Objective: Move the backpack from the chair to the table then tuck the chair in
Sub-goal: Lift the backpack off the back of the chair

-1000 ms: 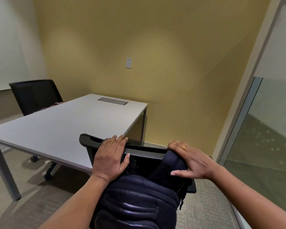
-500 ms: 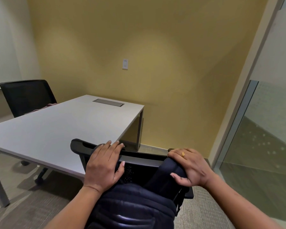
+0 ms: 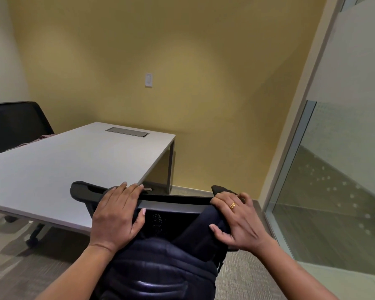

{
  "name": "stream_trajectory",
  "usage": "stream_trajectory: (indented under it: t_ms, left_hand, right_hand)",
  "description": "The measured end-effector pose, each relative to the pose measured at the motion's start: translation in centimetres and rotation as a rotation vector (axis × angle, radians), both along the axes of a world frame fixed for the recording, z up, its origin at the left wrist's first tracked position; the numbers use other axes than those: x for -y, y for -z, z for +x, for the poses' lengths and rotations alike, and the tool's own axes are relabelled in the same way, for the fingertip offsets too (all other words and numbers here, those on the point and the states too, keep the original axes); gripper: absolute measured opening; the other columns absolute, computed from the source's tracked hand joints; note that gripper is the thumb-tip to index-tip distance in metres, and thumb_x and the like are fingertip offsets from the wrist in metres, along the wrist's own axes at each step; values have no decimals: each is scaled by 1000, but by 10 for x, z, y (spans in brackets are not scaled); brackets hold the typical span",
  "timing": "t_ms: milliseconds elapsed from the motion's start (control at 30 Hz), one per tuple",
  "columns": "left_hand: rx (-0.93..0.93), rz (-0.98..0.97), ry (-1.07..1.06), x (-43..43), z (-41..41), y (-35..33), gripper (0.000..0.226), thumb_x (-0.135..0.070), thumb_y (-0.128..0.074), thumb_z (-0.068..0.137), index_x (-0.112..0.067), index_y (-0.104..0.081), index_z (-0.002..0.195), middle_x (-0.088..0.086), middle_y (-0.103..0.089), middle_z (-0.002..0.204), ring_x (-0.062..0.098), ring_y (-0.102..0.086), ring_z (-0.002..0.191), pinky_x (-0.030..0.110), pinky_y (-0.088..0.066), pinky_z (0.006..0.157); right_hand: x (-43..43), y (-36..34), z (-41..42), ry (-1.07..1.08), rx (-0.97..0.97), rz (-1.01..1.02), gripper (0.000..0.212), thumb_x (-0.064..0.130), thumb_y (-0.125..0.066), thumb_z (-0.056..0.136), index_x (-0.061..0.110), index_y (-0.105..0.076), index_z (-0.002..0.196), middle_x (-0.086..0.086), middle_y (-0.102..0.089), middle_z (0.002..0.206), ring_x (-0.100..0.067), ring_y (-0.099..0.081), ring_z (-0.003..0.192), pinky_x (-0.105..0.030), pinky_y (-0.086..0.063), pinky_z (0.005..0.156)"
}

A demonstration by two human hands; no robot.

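From the head camera, a black office chair [image 3: 173,205] shows a curved backrest with a smooth grey top rail and dark perforated mesh below it. A dark navy backpack [image 3: 160,267] with padded, ribbed panels and a slight sheen sits in the chair seat, leaning against the mesh, its upper part rising toward the rail on the right. Just beyond the chair stands a rectangular table [image 3: 59,167] with a matte pale grey top, thin metal legs and a flush grey cable hatch [image 3: 127,132] near its far end. A second black mesh chair [image 3: 15,124] stands at the table's far left.

The backpack lies directly below and between the two hands. The left hand [image 3: 117,215] is palm-down, fingers curled over the top rail and thumb against the mesh, gripping the backrest. The right hand [image 3: 236,221], wearing a gold ring [image 3: 232,205], drapes over the backpack's top at the rail's right end, fingers bent around the fabric, thumb pressing its side.
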State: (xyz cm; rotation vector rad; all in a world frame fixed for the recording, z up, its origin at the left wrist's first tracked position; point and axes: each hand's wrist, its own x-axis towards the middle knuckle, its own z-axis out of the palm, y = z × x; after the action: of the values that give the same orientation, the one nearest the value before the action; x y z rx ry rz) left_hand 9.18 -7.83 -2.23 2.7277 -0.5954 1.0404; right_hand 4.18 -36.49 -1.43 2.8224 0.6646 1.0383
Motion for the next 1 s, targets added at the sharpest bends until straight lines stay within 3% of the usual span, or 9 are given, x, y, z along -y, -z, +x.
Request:
stream_trajectory:
  t_ms: [200, 367, 500, 667, 867, 1000]
  left_hand:
    - [6, 7, -4, -1, 2, 1, 58, -39, -21, 93, -4, -61, 114, 16, -68, 109, 34, -63, 104, 39, -33, 98]
    - [22, 0, -9, 0, 4, 3, 58, -39, -21, 93, -4, -61, 114, 16, -68, 109, 35, -63, 104, 39, -33, 98]
    - [41, 11, -6, 1, 4, 3, 57, -38, -22, 92, -3, -62, 113, 17, -68, 107, 35, -63, 103, 40, -34, 98]
    - [67, 46, 5, -3, 4, 5, 56, -37, -23, 92, -3, -62, 112, 16, -69, 105, 35, -64, 101, 40, -34, 97]
    - [42, 57, -8, 1, 7, 2, 58, -39, -21, 92, -2, -63, 108, 18, -69, 102, 36, -65, 96, 40, -35, 94]
    - [41, 71, -1, 4, 7, 2, 53, -37, -27, 90, -2, -63, 107, 19, -68, 103, 37, -64, 97, 42, -36, 93]
  right_hand:
    - [23, -34, 17, -208, -396, 108, 52, 56, -42, 85, 21, -54, 122, 5, -57, 128, -6, -43, 123, -27, -30, 103]
    - [26, -33, 27, -236, -488, 224, 57, 55, -42, 83, 13, -55, 119, -2, -58, 124, -11, -46, 120, -22, -32, 101]
    - [19, -20, 27, -157, -317, 327, 49, 47, -33, 84, 11, -62, 102, -1, -65, 103, -18, -58, 100, -35, -36, 84]
    - [3, -4, 19, -55, -21, 477, 40, 32, -32, 80, 6, -62, 77, -4, -65, 78, -22, -61, 76, -35, -26, 70]
    - [0, 12, -8, 167, 260, 440, 34, 32, -37, 75, 8, -60, 72, -3, -63, 73, -18, -50, 79, -33, -22, 68]
    - [9, 41, -31, 248, 249, 378, 36, 35, -39, 74, 7, -61, 71, -5, -63, 72, -18, -44, 77, -34, -24, 66]
